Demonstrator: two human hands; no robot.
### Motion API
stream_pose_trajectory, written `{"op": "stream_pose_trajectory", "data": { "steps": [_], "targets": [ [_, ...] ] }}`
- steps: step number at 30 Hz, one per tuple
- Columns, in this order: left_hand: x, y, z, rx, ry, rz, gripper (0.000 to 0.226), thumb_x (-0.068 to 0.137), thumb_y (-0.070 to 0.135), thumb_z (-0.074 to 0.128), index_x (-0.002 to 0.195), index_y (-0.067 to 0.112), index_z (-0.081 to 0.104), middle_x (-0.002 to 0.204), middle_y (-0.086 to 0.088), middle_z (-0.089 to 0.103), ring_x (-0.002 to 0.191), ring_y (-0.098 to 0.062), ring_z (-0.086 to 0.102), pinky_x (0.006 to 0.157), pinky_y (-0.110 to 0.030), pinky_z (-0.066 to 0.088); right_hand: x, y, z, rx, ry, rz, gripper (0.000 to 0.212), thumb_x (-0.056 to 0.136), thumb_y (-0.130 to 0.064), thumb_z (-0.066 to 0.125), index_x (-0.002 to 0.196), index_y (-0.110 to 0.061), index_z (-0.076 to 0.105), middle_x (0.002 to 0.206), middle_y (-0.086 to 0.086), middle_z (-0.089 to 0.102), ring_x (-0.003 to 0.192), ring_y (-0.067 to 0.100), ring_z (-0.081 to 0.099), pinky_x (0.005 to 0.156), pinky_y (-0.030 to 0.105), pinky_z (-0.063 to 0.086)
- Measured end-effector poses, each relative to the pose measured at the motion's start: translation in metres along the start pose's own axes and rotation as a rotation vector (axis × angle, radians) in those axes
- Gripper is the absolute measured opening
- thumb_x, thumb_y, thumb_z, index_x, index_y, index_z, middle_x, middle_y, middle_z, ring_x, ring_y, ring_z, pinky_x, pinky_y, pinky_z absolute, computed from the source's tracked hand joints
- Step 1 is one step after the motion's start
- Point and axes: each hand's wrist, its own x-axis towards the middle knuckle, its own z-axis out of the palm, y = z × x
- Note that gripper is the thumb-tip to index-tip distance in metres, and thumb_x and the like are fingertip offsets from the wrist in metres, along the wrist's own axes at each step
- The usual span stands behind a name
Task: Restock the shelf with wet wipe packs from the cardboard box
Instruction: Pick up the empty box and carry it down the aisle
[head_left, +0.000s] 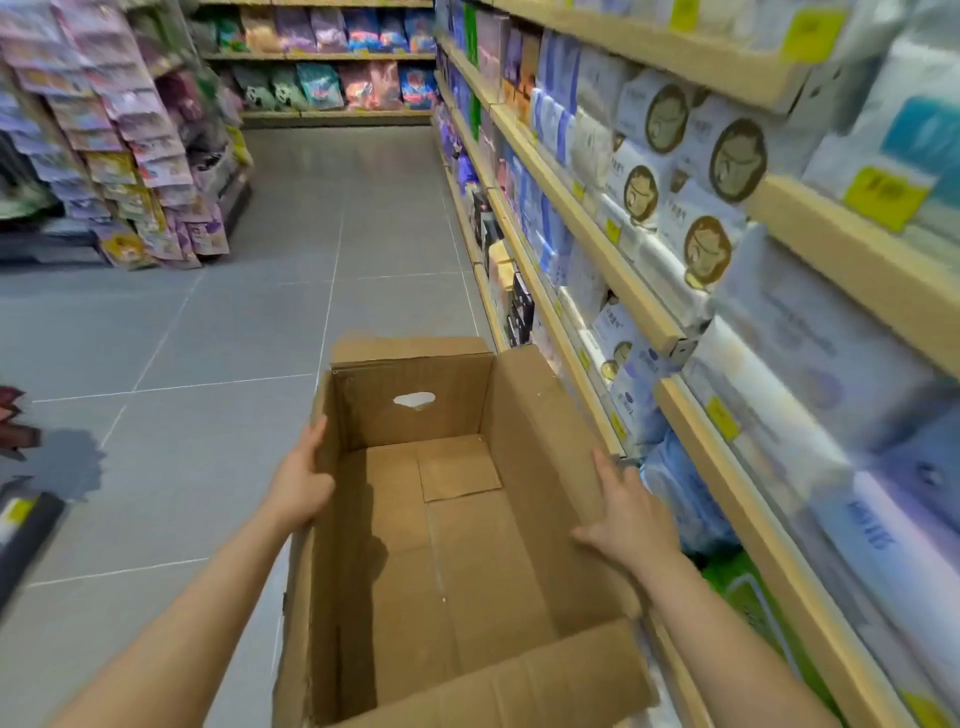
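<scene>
Nothing here reads clearly for you: the yellow price tags (885, 196) on the shelf rails at three o'clock are blurred, and the print on the white packs (644, 195) beside them is too smeared to make out.

Matt cardboard box (457, 519), glossy floor tiles (218, 364)
</scene>
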Motion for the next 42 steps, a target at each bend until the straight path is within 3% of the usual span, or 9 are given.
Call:
{"op": "stream_pose_trajectory", "data": {
  "steps": [2,4,6,10,20,24,35,42],
  "targets": [
    [0.008,0.031,-0.052,-0.014,0.012,-0.006,0.082,0.085,-0.009,0.043,0.149,0.034,0.016,0.154,-0.004,0.026,0.115,-0.025,0.049,0.057,-0.018,0.046,0.005,-0.029,-0.058,0.018,-0.007,-0.021,0.113,0.068,-0.047,0.074,0.149,-0.035,-0.004,0.138,0.012,0.035,0.103,0.028,0.057,0.067,0.031,0.047],
    [0.018,0.06,-0.105,-0.036,0.026,-0.008,0.085,0.083,-0.008,0.045,0.149,0.037,0.016,0.152,-0.007,0.031,0.123,-0.032,0.047,0.08,-0.033,0.053,0.011,-0.06,-0.116,0.052,-0.03,-0.011,0.113,0.068,-0.048,0.075,0.148,-0.037,-0.003,0.145,0.012,0.031,0.112,0.029,0.055,0.076,0.035,0.051],
    [0.034,0.093,-0.154,-0.075,0.014,-0.004,0.087,0.081,-0.009,0.046,0.149,0.036,0.017,0.152,-0.007,0.03,0.13,-0.033,0.041,0.098,-0.043,0.047,0.018,-0.091,-0.169,0.083,-0.034,-0.014,0.113,0.068,-0.05,0.075,0.149,-0.037,-0.003,0.143,0.012,0.033,0.113,0.029,0.054,0.082,0.037,0.052],
    [0.073,0.16,-0.231,-0.108,0.047,-0.006,0.082,0.081,-0.011,0.047,0.15,0.027,0.021,0.154,-0.008,0.028,0.137,-0.032,0.032,0.108,-0.045,0.037,0.043,-0.143,-0.255,0.142,-0.006,-0.019,0.112,0.067,-0.048,0.075,0.149,-0.036,0.0,0.133,0.011,0.042,0.109,0.03,0.054,0.08,0.037,0.05],
    [0.214,0.238,-0.284,-0.246,0.117,0.079,0.075,0.082,-0.006,0.055,0.147,0.023,0.028,0.143,-0.008,0.043,0.128,-0.03,0.043,0.099,-0.048,0.046,0.181,-0.202,-0.353,0.266,0.074,-0.05,0.112,0.065,-0.043,0.077,0.15,-0.034,0.005,0.139,0.009,0.042,0.113,0.03,0.053,0.083,0.036,0.048],
    [0.294,0.266,-0.284,-0.279,0.135,0.08,0.074,0.082,-0.007,0.052,0.147,0.022,0.03,0.14,-0.011,0.047,0.123,-0.031,0.049,0.096,-0.049,0.048,0.267,-0.215,-0.382,0.277,0.088,-0.089,0.111,0.062,-0.043,0.078,0.149,-0.033,0.01,0.137,0.01,0.045,0.116,0.029,0.052,0.093,0.041,0.047],
    [0.504,0.337,-0.299,-0.328,0.218,0.049,0.075,0.081,-0.01,0.05,0.147,0.019,0.029,0.144,-0.01,0.043,0.123,-0.03,0.048,0.097,-0.047,0.046,0.494,-0.269,-0.45,0.352,0.053,-0.179,0.098,0.071,-0.031,0.075,0.149,-0.028,0.015,0.122,0.003,0.052,0.094,0.015,0.051,0.076,0.03,0.045],
    [0.665,0.346,-0.301,-0.352,0.208,0.033,0.073,0.082,-0.007,0.052,0.146,0.02,0.03,0.142,-0.01,0.045,0.121,-0.03,0.05,0.099,-0.048,0.045,0.65,-0.316,-0.458,0.318,0.079,-0.174,0.103,0.067,-0.036,0.076,0.15,-0.027,0.015,0.13,0.004,0.05,0.106,0.022,0.053,0.077,0.031,0.045]
  ]
}}
